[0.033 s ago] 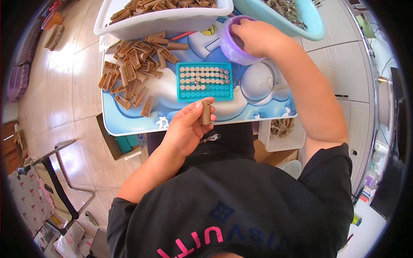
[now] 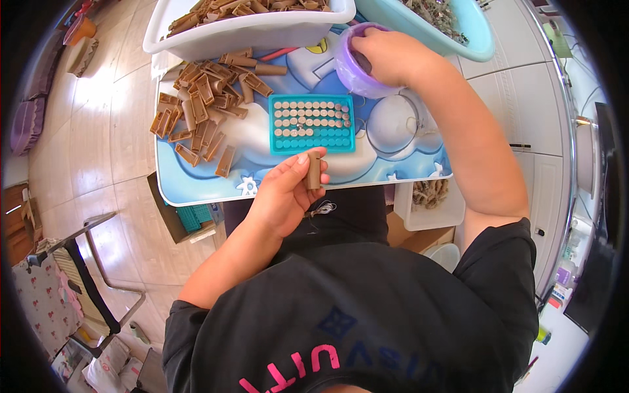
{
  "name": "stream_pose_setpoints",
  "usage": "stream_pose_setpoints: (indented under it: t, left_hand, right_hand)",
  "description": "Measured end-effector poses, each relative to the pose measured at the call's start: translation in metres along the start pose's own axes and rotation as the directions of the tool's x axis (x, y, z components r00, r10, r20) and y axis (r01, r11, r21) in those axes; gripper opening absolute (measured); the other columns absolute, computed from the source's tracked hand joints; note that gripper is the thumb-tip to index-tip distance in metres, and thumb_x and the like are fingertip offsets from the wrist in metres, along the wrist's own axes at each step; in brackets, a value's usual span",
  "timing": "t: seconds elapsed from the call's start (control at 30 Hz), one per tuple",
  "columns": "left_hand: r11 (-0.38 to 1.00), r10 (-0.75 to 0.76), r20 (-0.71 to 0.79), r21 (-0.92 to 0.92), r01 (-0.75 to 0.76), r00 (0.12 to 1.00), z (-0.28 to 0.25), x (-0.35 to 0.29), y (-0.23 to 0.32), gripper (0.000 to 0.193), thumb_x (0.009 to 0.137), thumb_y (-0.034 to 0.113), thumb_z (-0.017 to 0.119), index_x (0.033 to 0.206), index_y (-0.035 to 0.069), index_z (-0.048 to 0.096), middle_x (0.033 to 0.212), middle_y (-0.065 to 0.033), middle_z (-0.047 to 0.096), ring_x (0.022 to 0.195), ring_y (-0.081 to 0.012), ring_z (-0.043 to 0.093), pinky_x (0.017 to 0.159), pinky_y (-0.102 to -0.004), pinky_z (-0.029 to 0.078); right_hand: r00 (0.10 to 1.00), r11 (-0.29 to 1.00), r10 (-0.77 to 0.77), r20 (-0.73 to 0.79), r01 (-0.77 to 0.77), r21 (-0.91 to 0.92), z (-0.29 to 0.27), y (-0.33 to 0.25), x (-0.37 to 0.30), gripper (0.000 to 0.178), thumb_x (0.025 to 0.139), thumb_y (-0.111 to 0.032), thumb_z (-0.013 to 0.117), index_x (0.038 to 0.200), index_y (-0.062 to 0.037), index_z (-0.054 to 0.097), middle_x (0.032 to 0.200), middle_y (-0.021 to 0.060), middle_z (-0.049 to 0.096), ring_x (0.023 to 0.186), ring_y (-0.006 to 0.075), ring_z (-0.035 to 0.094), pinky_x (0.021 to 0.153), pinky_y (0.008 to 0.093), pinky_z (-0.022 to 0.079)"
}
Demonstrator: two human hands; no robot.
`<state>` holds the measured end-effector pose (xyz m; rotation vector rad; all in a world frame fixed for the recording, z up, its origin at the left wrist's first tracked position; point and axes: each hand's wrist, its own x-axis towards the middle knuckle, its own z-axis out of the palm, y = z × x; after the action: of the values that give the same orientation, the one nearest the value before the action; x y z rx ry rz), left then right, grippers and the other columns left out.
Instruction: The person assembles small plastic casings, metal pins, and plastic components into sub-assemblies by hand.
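Note:
My left hand (image 2: 286, 185) is closed around a small brown plastic casing (image 2: 314, 171), held upright just over the table's near edge. Beyond it lies a teal tray (image 2: 313, 152) with rows of small round silvery pieces (image 2: 304, 114) like button cells; part of its nearer rows shows bare teal slots. My right hand (image 2: 386, 57) reaches down into a purple round basket (image 2: 344, 65) lined with clear plastic. Its fingers are hidden by the basket, so what they touch does not show. Left of the tray, many more brown casings (image 2: 203, 108) lie in a loose heap.
A white tub (image 2: 262, 34) full of brown casings stands at the back, beside a light-blue tub (image 2: 481, 49) holding small greyish parts. Under the table's right side sits a white bin (image 2: 422, 215) with tan pieces. A metal-framed chair (image 2: 108, 262) stands on the floor at left.

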<state>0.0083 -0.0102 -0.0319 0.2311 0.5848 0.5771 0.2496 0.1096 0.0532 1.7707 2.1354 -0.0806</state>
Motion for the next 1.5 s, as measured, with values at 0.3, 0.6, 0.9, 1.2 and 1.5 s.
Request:
stream_pose_setpoints:
  t: [0.3,0.6,0.9,1.2,1.5]
  left_hand:
    - [1.000,-0.004,-0.001,-0.016,0.004,1.000,0.000,0.001,0.000,0.034,0.097,0.024,0.047,0.122,0.002,0.051,0.098,-0.0033,0.059,0.085,-0.0127,0.057,0.074,-0.0264,0.046]
    - [1.000,-0.004,0.013,-0.020,0.004,1.000,-0.001,0.001,0.002,0.034,0.097,0.024,0.047,0.121,0.002,0.050,0.097,-0.0037,0.060,0.084,-0.0127,0.057,0.073,-0.0261,0.047]
    - [1.000,-0.013,-0.006,-0.012,0.013,1.000,0.000,0.001,0.003,0.036,0.098,0.025,0.044,0.124,0.001,0.048,0.097,-0.0038,0.059,0.082,-0.0127,0.057,0.072,-0.0274,0.048]
    - [1.000,-0.012,0.008,-0.026,0.012,1.000,-0.002,0.001,0.003,0.036,0.097,0.025,0.044,0.125,0.001,0.048,0.097,-0.0042,0.059,0.082,-0.0133,0.057,0.072,-0.0281,0.048]
    - [1.000,0.000,0.035,-0.027,0.001,0.999,0.000,0.001,0.003,0.035,0.096,0.024,0.047,0.122,0.001,0.050,0.098,-0.0041,0.059,0.084,-0.0128,0.057,0.073,-0.0266,0.047]
  right_hand:
    - [0.987,0.943,-0.119,-0.106,0.146,0.298,0.018,0.013,0.000,0.034,0.078,-0.006,0.059,0.112,-0.0078,0.060,0.110,0.0144,0.058,0.100,0.0317,0.057,0.085,0.0381,0.047]
    - [0.996,0.821,0.027,-0.090,0.029,0.570,-0.013,0.033,-0.004,0.017,0.077,-0.003,0.059,0.093,-0.0050,0.064,0.079,0.0053,0.063,0.076,0.0164,0.059,0.071,0.0288,0.047]
    - [0.969,0.702,0.210,-0.130,-0.057,0.710,-0.037,0.023,-0.021,0.015,0.081,-0.005,0.060,0.093,-0.0024,0.066,0.079,0.0080,0.067,0.070,0.0143,0.062,0.066,0.0281,0.049]
    - [0.958,0.752,0.162,-0.236,0.035,0.658,-0.009,0.030,-0.020,0.011,0.079,-0.007,0.060,0.090,-0.0050,0.064,0.078,0.0056,0.063,0.072,0.0169,0.059,0.066,0.0294,0.047]
    - [0.906,0.998,0.006,-0.423,0.020,0.058,0.031,0.026,-0.004,0.012,0.080,-0.013,0.057,0.087,-0.0077,0.065,0.085,0.0091,0.060,0.080,0.0301,0.059,0.069,0.0405,0.047]
